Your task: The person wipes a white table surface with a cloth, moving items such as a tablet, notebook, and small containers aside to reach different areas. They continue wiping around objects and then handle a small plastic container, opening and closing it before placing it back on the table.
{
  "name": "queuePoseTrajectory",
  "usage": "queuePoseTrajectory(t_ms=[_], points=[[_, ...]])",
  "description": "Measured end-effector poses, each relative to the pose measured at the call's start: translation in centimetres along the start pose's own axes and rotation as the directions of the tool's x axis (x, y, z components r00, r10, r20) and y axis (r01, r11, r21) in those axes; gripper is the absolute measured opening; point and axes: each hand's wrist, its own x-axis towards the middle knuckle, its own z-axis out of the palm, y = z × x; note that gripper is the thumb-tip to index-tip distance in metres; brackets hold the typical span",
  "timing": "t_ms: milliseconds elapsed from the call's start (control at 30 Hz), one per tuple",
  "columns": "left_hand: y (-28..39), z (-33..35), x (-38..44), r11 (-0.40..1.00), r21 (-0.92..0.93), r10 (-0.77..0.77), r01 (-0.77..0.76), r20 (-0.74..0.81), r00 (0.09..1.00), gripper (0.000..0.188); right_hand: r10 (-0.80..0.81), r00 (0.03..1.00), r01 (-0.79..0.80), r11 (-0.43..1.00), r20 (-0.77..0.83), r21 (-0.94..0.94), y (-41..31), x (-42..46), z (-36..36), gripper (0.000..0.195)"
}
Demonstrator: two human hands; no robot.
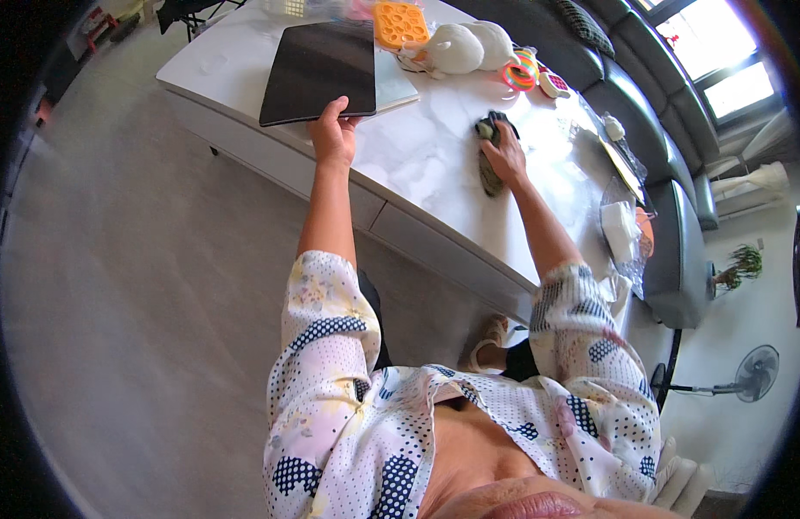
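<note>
My left hand grips the near edge of a flat black tablet-like panel, thumb on top, the fingers mostly hidden under it. Beneath and beside the panel shows a pale flat book or box. On the white marble-patterned table, my right hand presses on a dark, crumpled cloth with a black and greenish part by the fingertips. Past the panel lies an orange silicone mold, beside white plush-like objects.
A rainbow coil toy and a red-and-white item are near the table's far edge. White tissues in plastic lie at the right end. A dark leather sofa runs behind the table; a fan stands at the right.
</note>
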Motion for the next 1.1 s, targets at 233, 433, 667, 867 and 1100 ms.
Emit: queuePoseTrajectory(t_ms=[233,433,667,867,1100], points=[[5.0,2.6,-2.5,0.987,0.093,0.128,-0.131,0.042,0.991,0.042,-0.183,0.983,0.182,0.983,0.01,0.028,-10.5,2.7,5.7,0.06],[5.2,4.8,-4.0,0.985,0.098,0.135,-0.145,0.104,0.985,0.038,-0.3,0.941,0.322,0.936,-0.155,0.143,-16.3,-4.1,4.8,0.044],[3.5,3.7,-5.1,0.996,0.093,-0.025,0.013,0.125,0.992,0.048,-0.341,0.926,0.309,0.932,0.163,0.192,-16.3,-10.4,0.4,0.051],[-3.8,-3.0,-3.9,0.974,0.226,-0.009,0.012,-0.017,1.0,0.045,-0.081,0.983,0.065,0.993,0.166,0.099,-2.3,-14.0,-2.5,0.051],[-2.3,-4.8,-3.4,0.964,0.263,-0.049,0.048,-0.004,0.999,0.036,0.362,0.932,-0.358,0.923,0.001,-0.141,11.0,-16.5,-7.7,0.059]])
